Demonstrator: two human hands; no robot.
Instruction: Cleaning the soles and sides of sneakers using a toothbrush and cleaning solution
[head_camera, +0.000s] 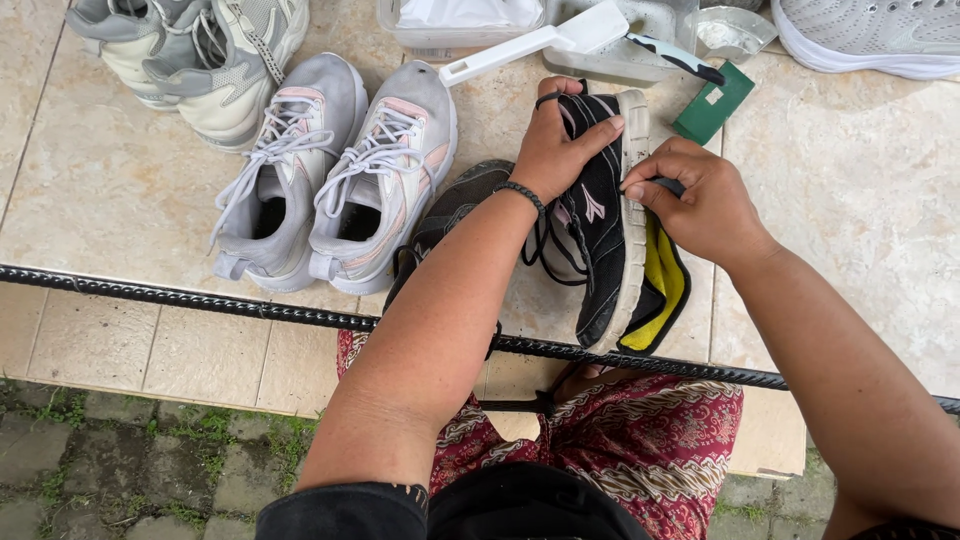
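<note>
The left hand (556, 140) clamps the toe of a black sneaker (598, 215), tipped on its side so the pale sole edge faces the right hand (700, 200). That hand pinches something small against the sole; a yellow-and-black pad (660, 290) lies below the pinch. The pinched item is hidden by the fingers.

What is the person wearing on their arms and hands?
Both forearms are bare, with no gloves on the hands. The left hand has a black beaded bracelet round its wrist and a thin dark ring on one finger. A bit of black sleeve shows high on the left arm. The right hand wears nothing that shows.
</note>
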